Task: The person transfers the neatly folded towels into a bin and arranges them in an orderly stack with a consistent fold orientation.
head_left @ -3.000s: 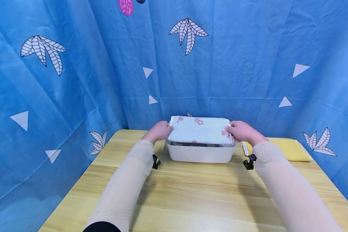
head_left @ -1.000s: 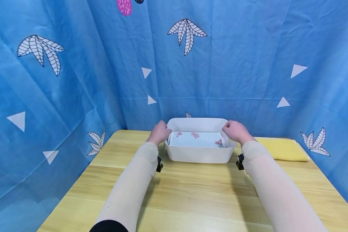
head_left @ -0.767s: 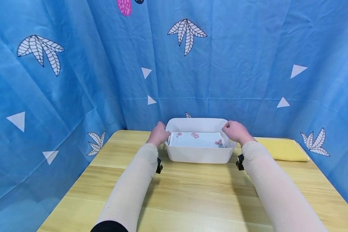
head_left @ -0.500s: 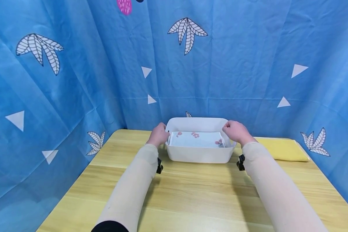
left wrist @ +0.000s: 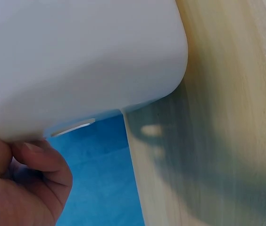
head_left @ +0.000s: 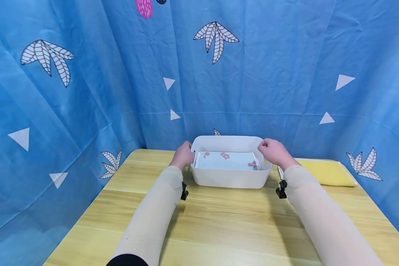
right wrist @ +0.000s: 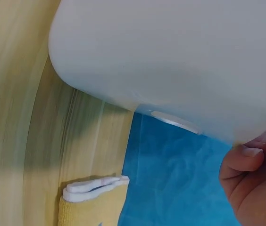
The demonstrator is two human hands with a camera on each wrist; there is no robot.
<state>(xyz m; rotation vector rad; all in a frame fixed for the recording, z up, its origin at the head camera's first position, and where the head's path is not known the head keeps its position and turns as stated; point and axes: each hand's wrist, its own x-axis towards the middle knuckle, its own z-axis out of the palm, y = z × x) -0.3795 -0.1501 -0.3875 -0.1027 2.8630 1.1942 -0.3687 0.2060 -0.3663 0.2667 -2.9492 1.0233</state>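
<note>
A white plastic storage bin [head_left: 229,178] stands at the far side of the table, its open top facing up. Inside lies a folded white cloth [head_left: 226,161] with pink flower prints. My left hand [head_left: 183,154] grips the bin's left rim, and in the left wrist view its curled fingers [left wrist: 43,157] meet the rim's lower edge. On the opposite end my right hand [head_left: 274,151] pinches the right rim. The right wrist view shows those fingertips [right wrist: 246,157] bent under the rim, beside a slot-like handle opening in the bin's wall.
A folded yellow cloth [head_left: 329,173] with a white edge lies on the wooden table [head_left: 226,225], right of the bin. Behind the table hangs a blue curtain [head_left: 272,88] printed with leaves and triangles, close to the bin's back.
Three seconds ago both hands held the flowered cloth by its sides over the bin. It now lies inside, and the hands have moved to the bin's rims. The bin has hardly moved.
</note>
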